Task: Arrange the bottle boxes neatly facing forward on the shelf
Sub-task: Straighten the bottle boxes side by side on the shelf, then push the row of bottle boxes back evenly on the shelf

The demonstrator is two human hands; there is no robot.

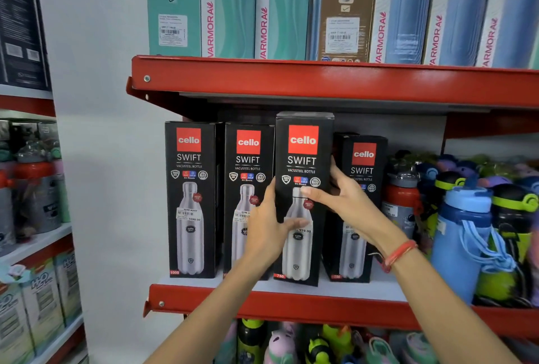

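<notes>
Several tall black bottle boxes with a red logo stand in a row on the red-edged shelf (262, 298). The third box (303, 156) sits forward of the others, at the shelf's front edge, its front facing me. My left hand (269, 225) grips its left side, thumb across the front. My right hand (347, 200) holds its right side, thumb on the front. The first box (191, 197) and second box (248, 165) stand to the left, facing forward. The fourth box (363, 165) stands further back on the right, partly hidden by my right hand.
Loose bottles, a blue one (463, 235) and a red-capped one (401, 203), crowd the shelf to the right. The upper shelf (320, 79) carries teal, brown and blue boxes close above. More bottles fill the shelf below (291, 346) and the left rack (35, 197).
</notes>
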